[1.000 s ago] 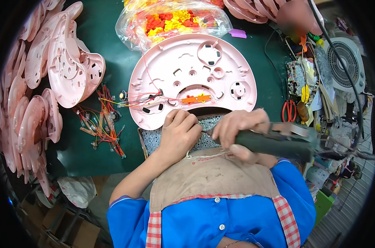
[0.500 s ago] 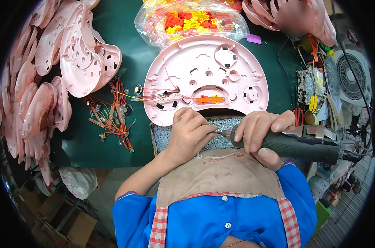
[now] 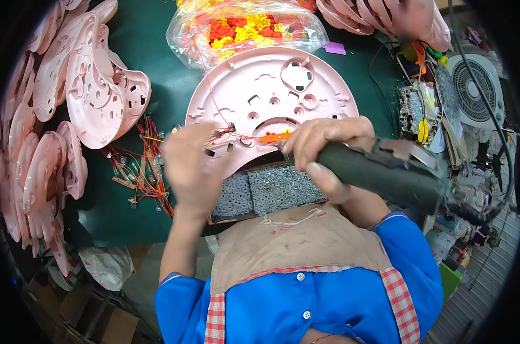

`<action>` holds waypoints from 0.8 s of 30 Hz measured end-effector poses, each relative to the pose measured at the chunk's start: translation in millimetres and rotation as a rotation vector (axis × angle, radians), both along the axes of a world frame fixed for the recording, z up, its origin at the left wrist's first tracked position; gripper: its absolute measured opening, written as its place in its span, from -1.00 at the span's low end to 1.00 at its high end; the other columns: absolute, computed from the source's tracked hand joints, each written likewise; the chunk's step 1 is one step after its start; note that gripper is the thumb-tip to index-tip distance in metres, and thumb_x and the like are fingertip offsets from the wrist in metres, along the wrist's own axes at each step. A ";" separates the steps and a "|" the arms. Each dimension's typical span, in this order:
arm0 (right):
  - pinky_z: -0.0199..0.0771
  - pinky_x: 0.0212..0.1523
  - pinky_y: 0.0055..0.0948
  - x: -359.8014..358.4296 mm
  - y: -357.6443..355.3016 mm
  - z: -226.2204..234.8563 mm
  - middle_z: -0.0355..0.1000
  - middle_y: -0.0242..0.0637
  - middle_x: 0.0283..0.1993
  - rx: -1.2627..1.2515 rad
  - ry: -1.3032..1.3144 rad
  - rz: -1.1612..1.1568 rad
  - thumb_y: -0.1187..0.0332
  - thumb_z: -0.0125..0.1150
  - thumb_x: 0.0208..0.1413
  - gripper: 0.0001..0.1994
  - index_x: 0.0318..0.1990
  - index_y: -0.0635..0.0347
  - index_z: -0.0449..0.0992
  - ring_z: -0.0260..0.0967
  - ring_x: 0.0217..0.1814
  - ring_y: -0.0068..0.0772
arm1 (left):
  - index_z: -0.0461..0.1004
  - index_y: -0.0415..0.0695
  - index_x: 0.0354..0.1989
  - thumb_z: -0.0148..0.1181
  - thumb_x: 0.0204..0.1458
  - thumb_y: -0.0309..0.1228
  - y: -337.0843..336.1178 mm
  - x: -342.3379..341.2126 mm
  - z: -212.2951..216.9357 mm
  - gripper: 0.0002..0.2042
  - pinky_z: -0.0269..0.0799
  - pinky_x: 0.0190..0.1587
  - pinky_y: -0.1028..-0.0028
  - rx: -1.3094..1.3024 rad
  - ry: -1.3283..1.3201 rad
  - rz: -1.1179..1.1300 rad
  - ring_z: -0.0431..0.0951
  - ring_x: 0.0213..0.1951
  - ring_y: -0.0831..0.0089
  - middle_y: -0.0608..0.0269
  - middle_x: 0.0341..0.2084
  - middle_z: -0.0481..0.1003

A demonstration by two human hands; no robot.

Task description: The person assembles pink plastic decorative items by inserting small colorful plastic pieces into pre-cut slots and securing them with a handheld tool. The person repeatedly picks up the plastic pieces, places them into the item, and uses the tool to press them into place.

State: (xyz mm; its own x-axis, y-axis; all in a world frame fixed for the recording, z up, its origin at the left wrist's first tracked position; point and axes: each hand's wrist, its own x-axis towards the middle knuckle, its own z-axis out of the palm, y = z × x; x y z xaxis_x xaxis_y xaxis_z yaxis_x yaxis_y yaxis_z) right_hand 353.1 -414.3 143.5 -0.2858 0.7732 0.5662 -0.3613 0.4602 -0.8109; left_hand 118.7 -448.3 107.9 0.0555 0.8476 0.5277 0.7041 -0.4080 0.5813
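Observation:
My right hand (image 3: 328, 150) is wrapped round a dark green power screwdriver (image 3: 380, 175), its front end at the orange strip (image 3: 274, 138) in the pink plastic shell (image 3: 225, 86). The driver's tip is hidden behind my fingers. Smeared by motion, my left hand (image 3: 192, 166) is raised over the shell's left lower edge, by the red and yellow wires; its fingers cannot be made out. A small dark wired part (image 3: 230, 128) lies on the shell. Below the shell, close to my apron, sits a box of small silvery screws (image 3: 265, 192).
Pink shells (image 3: 108, 86) are heaped at the left, with more (image 3: 380, 17) at the far right. A tangle of wired parts (image 3: 148, 166) lies left of my hand. Beyond the shell is a clear bag of red and yellow pieces (image 3: 245, 34). A fan (image 3: 477, 92) stands right.
My left hand has left the screwdriver's tip and moved up and left. My right hand has carried the screwdriver from above the screw box up to the orange strip.

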 end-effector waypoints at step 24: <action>0.67 -0.12 -0.21 -16.0 17.3 -60.5 0.45 -0.27 -0.41 0.031 -0.035 0.015 0.65 0.21 0.05 -0.50 0.13 0.23 0.16 0.50 -0.38 -0.36 | 0.60 -0.31 -0.12 0.27 0.13 -0.63 2.7 -78.8 -7.0 -0.85 0.42 -0.24 0.45 -0.565 -0.267 -0.051 0.50 -0.35 0.43 0.18 -0.36 0.49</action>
State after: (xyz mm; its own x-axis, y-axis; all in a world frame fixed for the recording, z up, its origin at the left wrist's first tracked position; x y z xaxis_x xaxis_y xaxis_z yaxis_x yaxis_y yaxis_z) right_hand 337.1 -397.0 83.0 -0.3171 0.7510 0.5792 -0.3398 0.4802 -0.8086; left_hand 39.9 -445.5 100.9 0.0314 0.9995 0.0005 0.4926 -0.0159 0.8701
